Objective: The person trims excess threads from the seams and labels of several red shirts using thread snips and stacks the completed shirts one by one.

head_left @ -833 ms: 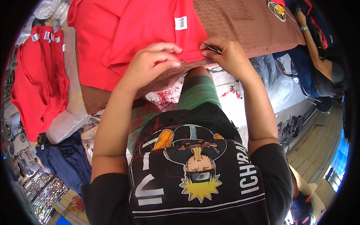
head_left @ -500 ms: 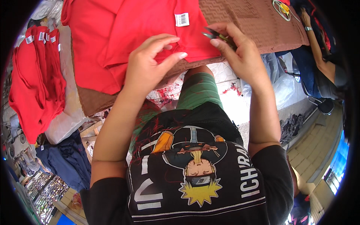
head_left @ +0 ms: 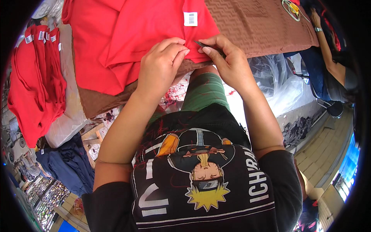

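Observation:
A red garment (head_left: pixel 150 27) with a white barcode label (head_left: pixel 190 19) lies spread over the near part of the table. Over its near edge, my left hand (head_left: pixel 164 58) has thumb and forefinger drawn together; whatever is between them is too small to make out. My right hand (head_left: pixel 228 58) is closed around thread snips (head_left: pixel 200 43). Their dark tips point left, a short gap from the left fingertips, and the rest is hidden in the palm. Both hands sit close together beside the garment's right corner.
Brown quilted cloth (head_left: pixel 255 27) covers the table. Several tagged red garments (head_left: pixel 36 85) hang at the left, above a navy garment (head_left: pixel 67 164). A looped pale cord (head_left: pixel 290 11) lies far right. Another person's arm (head_left: pixel 326 50) reaches in there. Clear plastic (head_left: pixel 276 81) stands below the table edge.
My right hand has moved left with the snips, bringing their tips nearer my left hand. The left thumb and forefinger have closed from apart and shifted slightly right.

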{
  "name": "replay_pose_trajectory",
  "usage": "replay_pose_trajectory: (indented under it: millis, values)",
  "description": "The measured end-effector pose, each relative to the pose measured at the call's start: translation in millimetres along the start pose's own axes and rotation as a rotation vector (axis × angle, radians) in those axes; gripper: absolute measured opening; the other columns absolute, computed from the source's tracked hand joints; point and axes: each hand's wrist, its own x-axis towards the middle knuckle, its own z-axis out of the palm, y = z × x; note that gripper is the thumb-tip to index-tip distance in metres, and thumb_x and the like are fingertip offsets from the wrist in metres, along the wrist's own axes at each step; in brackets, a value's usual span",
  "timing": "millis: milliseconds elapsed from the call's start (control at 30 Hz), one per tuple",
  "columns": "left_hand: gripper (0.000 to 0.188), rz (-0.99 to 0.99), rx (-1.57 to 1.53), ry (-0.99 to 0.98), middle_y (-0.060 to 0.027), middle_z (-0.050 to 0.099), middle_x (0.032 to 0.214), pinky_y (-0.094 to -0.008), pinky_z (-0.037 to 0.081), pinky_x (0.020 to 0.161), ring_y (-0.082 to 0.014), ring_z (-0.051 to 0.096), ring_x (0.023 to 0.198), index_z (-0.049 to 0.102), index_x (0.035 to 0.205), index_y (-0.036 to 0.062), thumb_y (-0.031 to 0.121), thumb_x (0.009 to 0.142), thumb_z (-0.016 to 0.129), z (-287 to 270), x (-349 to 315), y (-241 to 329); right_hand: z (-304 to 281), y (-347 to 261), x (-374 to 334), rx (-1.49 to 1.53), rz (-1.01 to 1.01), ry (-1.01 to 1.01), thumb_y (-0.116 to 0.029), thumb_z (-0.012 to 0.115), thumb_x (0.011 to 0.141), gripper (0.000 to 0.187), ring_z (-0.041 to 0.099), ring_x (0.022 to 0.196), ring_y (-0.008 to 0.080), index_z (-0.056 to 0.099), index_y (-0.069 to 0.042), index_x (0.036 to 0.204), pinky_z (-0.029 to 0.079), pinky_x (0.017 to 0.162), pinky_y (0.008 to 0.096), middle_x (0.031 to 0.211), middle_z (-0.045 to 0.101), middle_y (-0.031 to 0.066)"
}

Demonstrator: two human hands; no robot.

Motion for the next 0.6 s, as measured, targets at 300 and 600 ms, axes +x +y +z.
replay_pose_trajectory:
  millis: [300,600]
  values:
    - [0.018,-0.125,-0.093,-0.389,-0.0124,0.066,0.093,-0.0335,0.052,0.073,-0.0248,0.066,0.083,0.063,0.099,0.0003,0.014,0.087,0.064,-20.3,26.0,-11.3,-3.0,2.4,0.1,0.063,-0.019,-0.044,-0.008,0.061,0.088,0.015,0.067,0.081,0.0211,0.064,-0.001,0.101,0.05,0.073,0.0308,0.089,0.069,0.0135]
    - [0.029,-0.048,-0.027,-0.257,-0.0105,0.067,0.093,-0.0319,0.053,0.072,-0.025,0.066,0.081,0.064,0.101,0.0024,0.015,0.078,0.073,-15.1,16.0,1.7,-3.0,4.5,-0.9,0.081,0.002,-0.044,-0.008,0.06,0.089,0.015,0.066,0.08,0.0207,0.064,-0.001,0.101,0.05,0.073,0.031,0.088,0.069,0.0133]
